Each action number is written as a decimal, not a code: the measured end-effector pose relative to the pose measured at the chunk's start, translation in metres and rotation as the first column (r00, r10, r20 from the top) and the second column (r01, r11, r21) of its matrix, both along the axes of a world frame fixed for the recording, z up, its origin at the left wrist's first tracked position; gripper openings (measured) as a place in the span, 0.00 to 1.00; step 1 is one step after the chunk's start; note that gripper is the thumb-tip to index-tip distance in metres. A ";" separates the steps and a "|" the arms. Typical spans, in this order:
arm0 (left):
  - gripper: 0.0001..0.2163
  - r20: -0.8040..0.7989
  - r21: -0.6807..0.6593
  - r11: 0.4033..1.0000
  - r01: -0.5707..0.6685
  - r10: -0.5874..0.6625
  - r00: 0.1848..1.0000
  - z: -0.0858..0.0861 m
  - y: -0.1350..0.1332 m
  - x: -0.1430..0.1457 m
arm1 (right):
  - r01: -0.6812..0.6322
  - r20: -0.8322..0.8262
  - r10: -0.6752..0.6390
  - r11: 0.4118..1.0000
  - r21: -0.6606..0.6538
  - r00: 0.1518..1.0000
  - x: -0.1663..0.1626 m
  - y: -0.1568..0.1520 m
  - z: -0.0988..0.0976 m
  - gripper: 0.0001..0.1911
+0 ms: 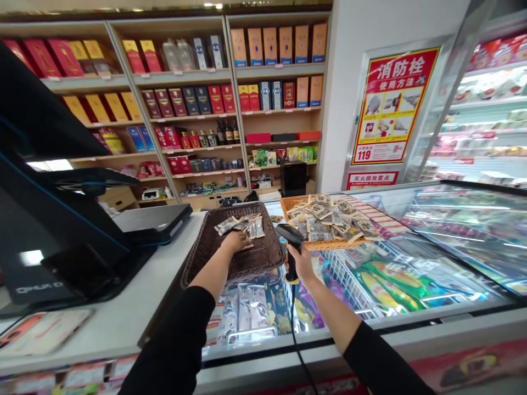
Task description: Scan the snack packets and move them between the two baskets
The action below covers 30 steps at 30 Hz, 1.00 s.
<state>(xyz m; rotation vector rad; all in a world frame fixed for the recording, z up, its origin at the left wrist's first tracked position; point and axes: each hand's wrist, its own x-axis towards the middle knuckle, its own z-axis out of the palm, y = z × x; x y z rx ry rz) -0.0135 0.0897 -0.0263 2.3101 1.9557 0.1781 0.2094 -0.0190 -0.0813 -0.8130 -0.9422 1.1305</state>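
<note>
My left hand (235, 241) reaches into a dark brown wicker basket (263, 258) and closes on a small snack packet (247, 240) among a few packets (242, 225) lying at its far end. My right hand (300, 262) grips the handle of a black barcode scanner (290, 236), its cord hanging down toward me, its head aimed toward the brown basket. Just right of the scanner an orange wicker basket (288, 206) holds several similar packets (329, 216). Both baskets rest on the glass lid of a chest freezer (411, 263).
A black till screen (45, 219) and keyboard stand on the white counter (135, 307) at left. Shelves (197, 109) of boxed goods and bottles fill the back wall. A red fire-hydrant poster (393, 104) hangs at right, beside a lit refrigerated case (486, 109).
</note>
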 end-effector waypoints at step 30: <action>0.19 0.989 0.058 0.960 -0.274 -0.019 0.144 0.002 0.000 0.016 | -0.148 0.253 0.099 0.972 0.184 0.962 0.013 -0.028 0.018 0.17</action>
